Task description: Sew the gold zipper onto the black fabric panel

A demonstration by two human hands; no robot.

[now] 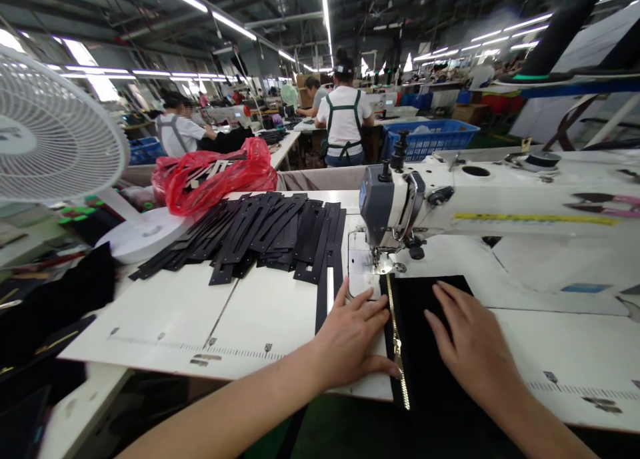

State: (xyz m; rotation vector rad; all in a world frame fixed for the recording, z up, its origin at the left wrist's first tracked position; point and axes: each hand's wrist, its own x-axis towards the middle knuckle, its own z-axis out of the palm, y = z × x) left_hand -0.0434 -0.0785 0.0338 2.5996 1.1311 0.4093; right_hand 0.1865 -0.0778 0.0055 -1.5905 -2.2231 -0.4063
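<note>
A black fabric piece [425, 352] with a gold zipper [397, 342] along its left edge lies on the white sewing table [225, 319], its far end under the presser foot [383, 262] of a white sewing machine [475, 192]. My left hand [353, 339] lies flat beside the zipper, fingers spread, thumb touching the zipper. My right hand [470, 342] presses flat on the black fabric.
A spread of several black cut strips [260, 235] lies left of the machine. Behind it sit a red plastic bag [215, 175] and a white fan [50, 139]. Black fabric [55, 299] is heaped at the left. Other people work at tables beyond, near a blue crate [430, 137].
</note>
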